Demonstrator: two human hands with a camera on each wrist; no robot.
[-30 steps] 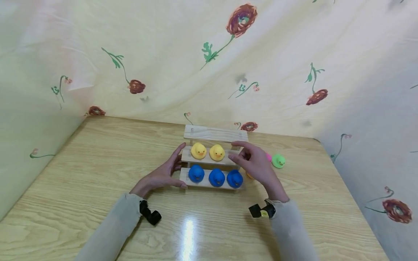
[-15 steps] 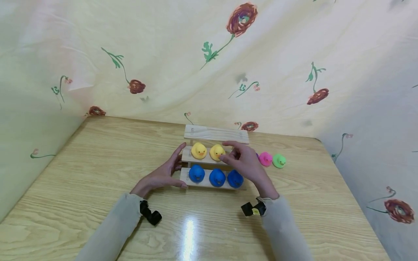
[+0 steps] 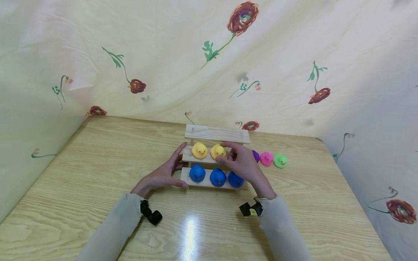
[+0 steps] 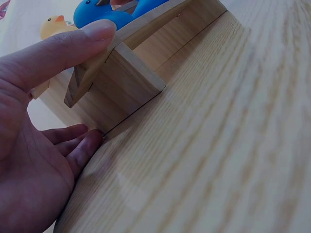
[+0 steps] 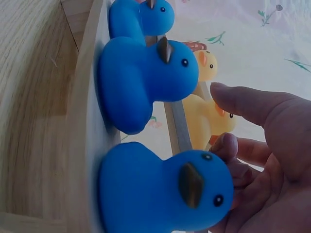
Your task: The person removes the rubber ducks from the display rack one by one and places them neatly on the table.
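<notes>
A three-step wooden rack carries toy ducks. My left hand grips its left end; in the left wrist view the thumb lies on the lower step's end and the other fingers curl at the side panel's base. At the right-hand yellow duck on the middle step, my right hand has thumb and forefinger round its side. The right wrist view shows the thumb tip at that duck's face. Left of it sits another yellow duck. Three blue ducks line the lower step.
Right of the rack, a purple duck, partly hidden by my right hand, a pink duck and a green duck stand on the wooden table. A flowered cloth hangs behind the table and along its sides.
My right hand has moved left along the middle step, from its right end to the right-hand yellow duck. The pink and purple ducks have come into sight. My left hand stays put.
</notes>
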